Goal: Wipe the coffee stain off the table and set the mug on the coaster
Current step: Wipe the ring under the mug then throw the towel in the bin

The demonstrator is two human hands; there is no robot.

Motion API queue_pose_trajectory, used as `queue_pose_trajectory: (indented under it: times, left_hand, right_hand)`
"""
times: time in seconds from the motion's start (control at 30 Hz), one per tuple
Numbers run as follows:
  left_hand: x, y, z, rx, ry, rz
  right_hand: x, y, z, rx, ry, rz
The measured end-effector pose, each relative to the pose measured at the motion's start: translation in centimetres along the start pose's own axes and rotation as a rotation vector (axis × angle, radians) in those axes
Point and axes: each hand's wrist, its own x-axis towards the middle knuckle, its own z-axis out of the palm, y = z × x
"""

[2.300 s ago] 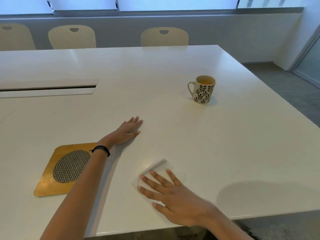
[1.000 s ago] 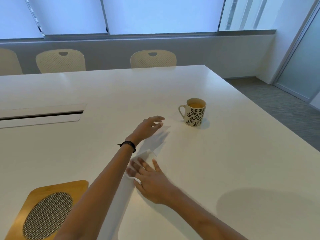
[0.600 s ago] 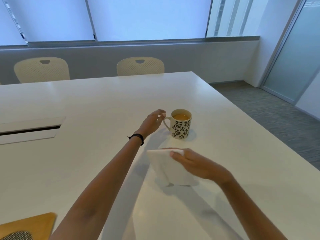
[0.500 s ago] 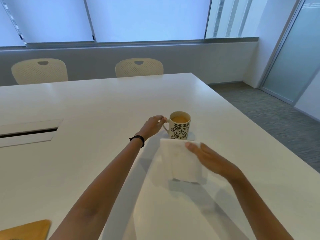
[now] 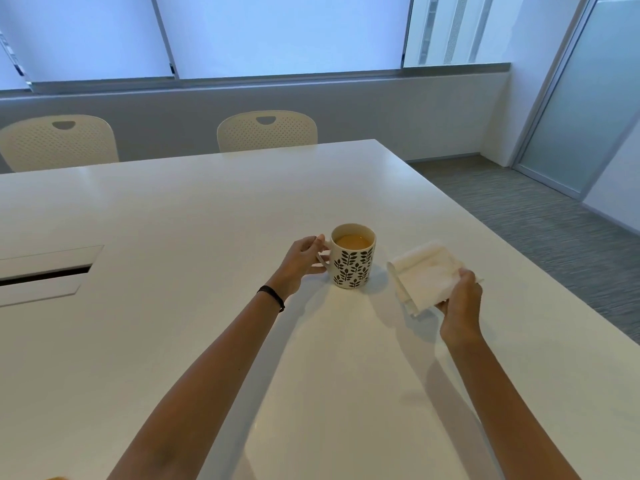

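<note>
A white mug [image 5: 353, 268] with a black leaf pattern stands on the white table [image 5: 173, 209], holding light brown coffee. My left hand [image 5: 300, 261] is closed around its handle on the mug's left side. My right hand [image 5: 460, 303] pinches a folded white napkin [image 5: 424, 277] just above the table, to the right of the mug. No stain shows on the table surface. The coaster is out of view except for a sliver of gold [image 5: 57, 477] at the bottom left edge.
A recessed cable slot [image 5: 45, 273] sits in the table at the left. Two cream chairs [image 5: 266, 131] [image 5: 59, 142] stand behind the far edge. The table's right edge drops to grey carpet [image 5: 540, 223].
My left hand reached forward from the table and took the mug's handle. My right hand lifted the napkin and carried it to the mug's right. The view shifted forward, so the coaster left the frame.
</note>
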Motion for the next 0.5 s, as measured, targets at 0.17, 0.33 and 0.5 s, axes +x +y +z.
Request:
queue_pose_trajectory:
  times: [0.17,0.33,0.5]
  left_hand:
    - [-0.3,1.1,0.4,-0.073,0.059,0.036]
    - [-0.7,3.2,0.4,-0.122,0.073,0.092]
    - [-1.1,4.4,0.6,-0.149,0.058,0.102]
  right_hand:
    - [0.4,1.0,1.6,-0.020,0.006,0.036]
    - [0.1,2.2,4.6,0.038,-0.054,0.153]
    - [-1.4,3.6,7.7,0.334,-0.237,0.400]
